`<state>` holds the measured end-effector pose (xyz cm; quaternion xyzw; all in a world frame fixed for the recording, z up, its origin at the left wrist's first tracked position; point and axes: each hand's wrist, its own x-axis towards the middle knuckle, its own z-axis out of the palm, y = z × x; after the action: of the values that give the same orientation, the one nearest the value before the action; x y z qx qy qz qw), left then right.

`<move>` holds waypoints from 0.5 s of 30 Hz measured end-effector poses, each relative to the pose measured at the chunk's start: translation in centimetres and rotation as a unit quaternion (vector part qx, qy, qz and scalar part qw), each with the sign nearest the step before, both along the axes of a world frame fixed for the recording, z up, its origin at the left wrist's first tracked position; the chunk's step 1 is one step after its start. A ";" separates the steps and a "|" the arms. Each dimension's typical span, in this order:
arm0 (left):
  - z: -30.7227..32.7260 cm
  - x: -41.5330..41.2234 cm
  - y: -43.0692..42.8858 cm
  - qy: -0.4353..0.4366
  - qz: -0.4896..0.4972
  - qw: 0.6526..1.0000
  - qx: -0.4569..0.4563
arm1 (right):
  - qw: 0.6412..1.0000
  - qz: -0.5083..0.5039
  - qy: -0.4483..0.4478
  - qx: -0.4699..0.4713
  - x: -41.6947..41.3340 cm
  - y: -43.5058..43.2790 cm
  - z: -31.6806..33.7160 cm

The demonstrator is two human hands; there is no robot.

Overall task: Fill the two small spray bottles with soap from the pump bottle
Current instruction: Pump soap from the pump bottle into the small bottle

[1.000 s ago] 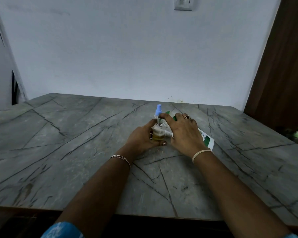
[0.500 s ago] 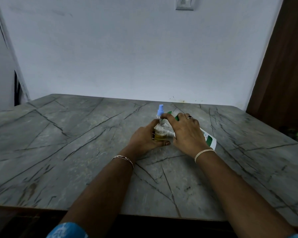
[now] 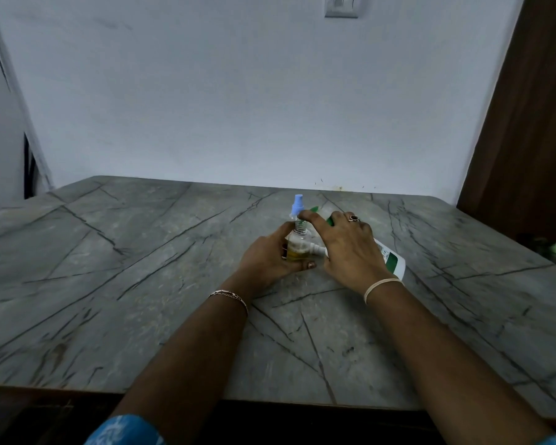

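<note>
Dim, flat indoor light; bluish cast; wide-angle bending at edges; soft shadows.

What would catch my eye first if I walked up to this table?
Two hands meet on the grey table: the left hand grips a small clear spray bottle of yellowish liquid, its threaded neck bare. The right hand lies over a white pump bottle with a green label, just right of it. A blue spray cap pokes up behind them.
</note>
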<state>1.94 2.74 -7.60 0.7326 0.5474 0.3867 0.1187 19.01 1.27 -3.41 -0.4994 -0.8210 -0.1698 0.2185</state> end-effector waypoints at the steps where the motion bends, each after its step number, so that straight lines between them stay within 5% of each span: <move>1: 0.0 0.0 0.0 -0.001 0.000 1.000 0.001 | 1.000 -0.001 0.002 0.002 -0.1 0.0 0.0; 15: 0.0 -0.1 0.1 0.004 0.003 1.000 0.005 | 1.000 0.003 0.002 0.013 0.1 0.2 -0.3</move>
<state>1.88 2.83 -7.65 0.7328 0.5484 0.3872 0.1114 19.12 1.48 -3.71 -0.4944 -0.8198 -0.1787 0.2273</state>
